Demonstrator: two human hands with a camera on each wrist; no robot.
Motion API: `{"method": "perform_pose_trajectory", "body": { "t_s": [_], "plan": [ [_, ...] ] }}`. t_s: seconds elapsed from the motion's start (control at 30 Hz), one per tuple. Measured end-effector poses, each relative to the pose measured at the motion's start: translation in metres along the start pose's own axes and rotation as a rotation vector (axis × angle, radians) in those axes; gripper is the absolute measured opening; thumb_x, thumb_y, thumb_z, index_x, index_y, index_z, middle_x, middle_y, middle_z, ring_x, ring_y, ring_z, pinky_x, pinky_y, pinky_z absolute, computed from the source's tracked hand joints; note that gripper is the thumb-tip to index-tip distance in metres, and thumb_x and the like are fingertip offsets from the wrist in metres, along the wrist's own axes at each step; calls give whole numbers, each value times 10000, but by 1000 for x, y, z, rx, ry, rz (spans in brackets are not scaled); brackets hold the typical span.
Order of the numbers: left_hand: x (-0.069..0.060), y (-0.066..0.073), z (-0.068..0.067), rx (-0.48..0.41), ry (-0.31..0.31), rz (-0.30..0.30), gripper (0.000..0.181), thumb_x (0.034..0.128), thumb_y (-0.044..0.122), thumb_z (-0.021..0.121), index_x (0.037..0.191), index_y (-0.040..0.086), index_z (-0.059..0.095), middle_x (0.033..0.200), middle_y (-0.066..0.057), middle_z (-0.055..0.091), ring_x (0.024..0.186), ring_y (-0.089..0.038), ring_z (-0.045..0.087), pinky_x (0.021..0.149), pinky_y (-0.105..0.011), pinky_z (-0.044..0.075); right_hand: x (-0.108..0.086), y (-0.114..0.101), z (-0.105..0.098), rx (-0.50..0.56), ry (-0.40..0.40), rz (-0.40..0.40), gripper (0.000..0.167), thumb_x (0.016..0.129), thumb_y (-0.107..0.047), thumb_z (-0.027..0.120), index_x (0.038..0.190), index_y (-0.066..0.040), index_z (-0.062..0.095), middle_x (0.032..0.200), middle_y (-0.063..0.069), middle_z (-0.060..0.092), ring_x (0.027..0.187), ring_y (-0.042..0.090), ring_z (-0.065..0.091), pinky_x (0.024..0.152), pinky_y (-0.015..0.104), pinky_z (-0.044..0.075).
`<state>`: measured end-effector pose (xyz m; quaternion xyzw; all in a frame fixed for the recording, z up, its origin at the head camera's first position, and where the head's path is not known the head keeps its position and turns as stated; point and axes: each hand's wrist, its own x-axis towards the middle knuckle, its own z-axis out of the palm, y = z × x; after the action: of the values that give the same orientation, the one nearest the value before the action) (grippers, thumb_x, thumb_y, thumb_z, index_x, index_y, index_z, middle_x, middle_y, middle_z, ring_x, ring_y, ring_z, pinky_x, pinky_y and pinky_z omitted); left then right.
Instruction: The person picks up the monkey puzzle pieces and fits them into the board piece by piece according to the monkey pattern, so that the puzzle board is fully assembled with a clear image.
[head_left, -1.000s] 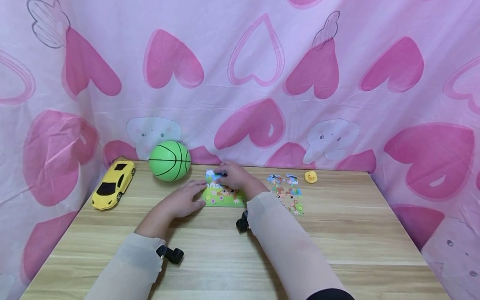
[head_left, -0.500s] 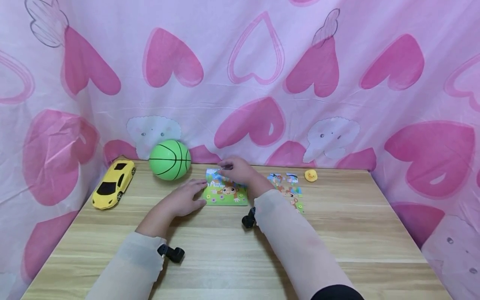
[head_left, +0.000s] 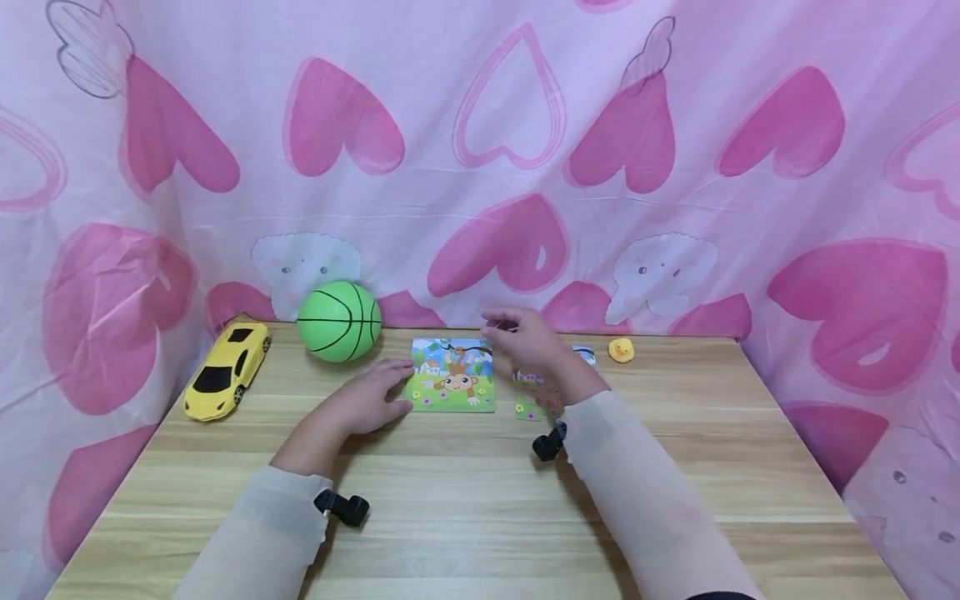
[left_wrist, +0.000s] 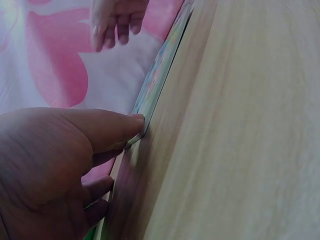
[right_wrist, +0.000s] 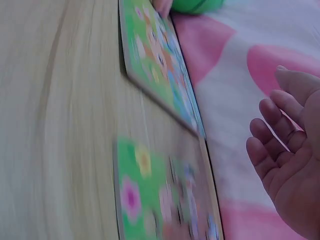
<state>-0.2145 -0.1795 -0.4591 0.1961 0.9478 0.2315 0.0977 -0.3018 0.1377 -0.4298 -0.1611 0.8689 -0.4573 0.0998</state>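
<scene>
A picture board with a monkey [head_left: 453,379] lies flat near the table's back edge. My left hand [head_left: 363,400] rests at its left side; in the left wrist view the thumb of the left hand [left_wrist: 55,155] touches the board's corner [left_wrist: 150,100]. Raised above the table, my right hand [head_left: 532,342] is between that board and a second puzzle [head_left: 529,408], partly covering the second one. In the right wrist view the right hand [right_wrist: 290,140] has loosely bent fingers with nothing in them, beside the monkey board [right_wrist: 160,60] and the second puzzle [right_wrist: 135,195], whose pieces show gaps.
A green ball [head_left: 340,322] stands behind the left hand, and a yellow toy car [head_left: 227,369] is at the far left. A small yellow duck [head_left: 621,350] sits right of the second puzzle. A pink heart-patterned curtain [head_left: 495,242] hangs along the table's back edge.
My right hand has lifted off the monkey board and moved right, uncovering the board's upper part and now covering some of the second puzzle. The left hand has stayed in place.
</scene>
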Motion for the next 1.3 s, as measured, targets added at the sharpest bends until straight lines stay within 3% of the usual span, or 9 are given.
{"method": "perform_pose_trajectory", "body": {
  "t_s": [0.27,0.6,0.73,1.0,1.3],
  "plan": [
    [0,-4,1,-5,10,18,677,1008,280,720,1606,75,480,1731,-138,388,1625,-454,291,1334,-656,243,-20,25,-33,-68,77,35,513,1049,-461,675,1476,-178,651,1314,-3,685,1197,244,629,1053,455,581],
    [0,0,2,25,0,38,672,1011,298,721,1601,71,491,1731,-122,395,1634,-433,283,1348,-635,226,-37,50,-57,-119,84,85,429,1043,-393,704,1413,-175,697,1256,27,708,1140,259,637,925,387,590],
    [0,3,3,35,-7,57,669,1007,298,728,1594,69,503,1724,-120,411,1630,-428,298,1350,-626,236,-40,59,-65,-104,81,99,444,1032,-366,726,1429,-169,684,1311,59,696,1201,282,627,982,431,585],
    [-1,8,4,24,-23,23,709,999,330,745,1613,95,481,1732,-104,396,1631,-407,306,1347,-622,246,-41,75,-73,-102,49,124,455,1035,-260,729,1465,-132,657,1414,130,672,1339,357,609,1123,532,561],
    [-2,8,4,28,-23,13,721,997,346,746,1620,107,474,1729,-97,402,1630,-405,307,1344,-631,247,-35,86,-75,-137,24,168,470,1000,-213,772,1447,-117,664,1389,129,712,1314,358,659,1155,534,551]
  ]
}}
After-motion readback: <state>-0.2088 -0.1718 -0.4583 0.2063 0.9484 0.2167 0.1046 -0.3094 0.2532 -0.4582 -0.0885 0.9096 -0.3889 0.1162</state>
